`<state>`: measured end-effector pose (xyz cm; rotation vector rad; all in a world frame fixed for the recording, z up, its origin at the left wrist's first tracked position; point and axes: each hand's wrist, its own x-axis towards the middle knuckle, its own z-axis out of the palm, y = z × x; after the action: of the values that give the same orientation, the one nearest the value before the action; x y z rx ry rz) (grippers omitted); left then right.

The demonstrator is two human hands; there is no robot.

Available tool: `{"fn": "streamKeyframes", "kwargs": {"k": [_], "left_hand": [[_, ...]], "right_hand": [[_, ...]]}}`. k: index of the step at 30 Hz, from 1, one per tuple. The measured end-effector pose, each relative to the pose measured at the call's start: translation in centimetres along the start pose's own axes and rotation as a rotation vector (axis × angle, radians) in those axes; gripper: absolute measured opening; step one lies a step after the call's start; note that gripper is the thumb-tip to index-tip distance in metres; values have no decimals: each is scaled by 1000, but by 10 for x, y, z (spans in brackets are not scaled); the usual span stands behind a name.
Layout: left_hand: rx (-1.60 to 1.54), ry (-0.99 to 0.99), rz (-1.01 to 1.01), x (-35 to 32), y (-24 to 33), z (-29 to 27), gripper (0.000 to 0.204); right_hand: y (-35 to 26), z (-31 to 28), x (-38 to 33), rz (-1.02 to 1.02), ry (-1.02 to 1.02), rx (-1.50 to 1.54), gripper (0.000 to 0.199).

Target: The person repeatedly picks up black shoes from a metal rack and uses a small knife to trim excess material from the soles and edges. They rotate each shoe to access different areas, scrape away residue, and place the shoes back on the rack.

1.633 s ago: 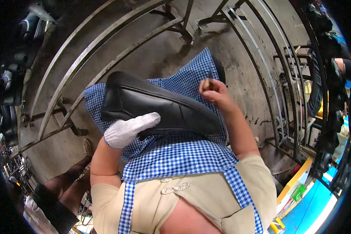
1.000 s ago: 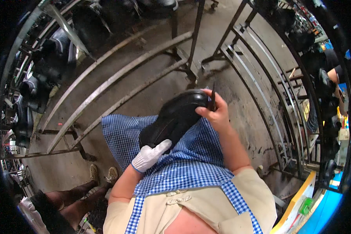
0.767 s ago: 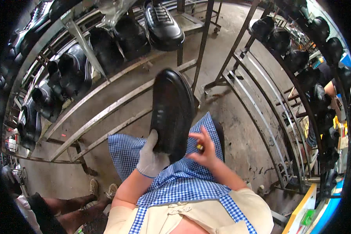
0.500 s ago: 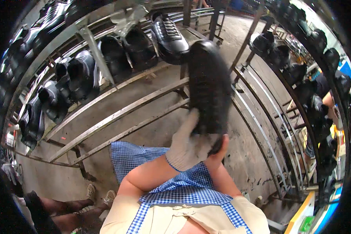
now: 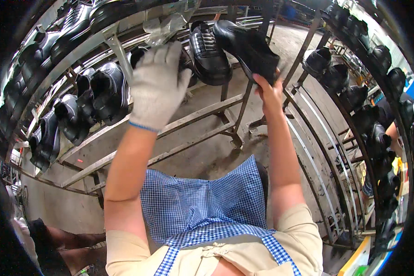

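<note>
My right hand (image 5: pixel 270 92), bare, grips one end of a black shoe (image 5: pixel 247 46) at the right end of the rack's upper rail. The shoe lies beside a black lace-up shoe (image 5: pixel 210 57) that rests on the same rail. In a white knit glove with a blue cuff edge, my left hand (image 5: pixel 155 87) is raised in front of the shoes further left. Its fingers are stretched up and the thumb stands apart. Behind the glove, a black shoe (image 5: pixel 138 56) is mostly hidden, and whether the fingers touch it I cannot tell.
Several black shoes (image 5: pixel 109 87) line the metal rack (image 5: pixel 202 109) on the left. Clear plastic sheeting (image 5: pixel 165 27) hangs over its upper bar. Another rack (image 5: pixel 319 142) with black shoes curves along the right. A person's legs (image 5: pixel 78 253) show at lower left.
The shoe moved up and away from my body onto the right end of the rack. My left hand let go of it and moved left; my right hand kept its hold.
</note>
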<state>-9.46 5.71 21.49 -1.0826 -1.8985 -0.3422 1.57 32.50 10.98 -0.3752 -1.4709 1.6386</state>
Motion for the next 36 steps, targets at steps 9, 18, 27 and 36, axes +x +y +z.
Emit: {"fn": "streamKeyframes", "kwargs": {"k": [9,18,27,36], "left_hand": [[-96,-680,-141,45,-9,22,48],[-457,-188,-154,-16,33,-2,42],[-1406,-357,-642,-148,78,-97,28],[-2063,-732,-1264,-194,100,-57,28]], "right_hand": [[49,26,4,-206,258,-109,53],[32,44,-66,-190,-225,-115,28],[0,3,-201,-771,-392,-349,105],[27,-44,-239,158,-555,-138,73]]}}
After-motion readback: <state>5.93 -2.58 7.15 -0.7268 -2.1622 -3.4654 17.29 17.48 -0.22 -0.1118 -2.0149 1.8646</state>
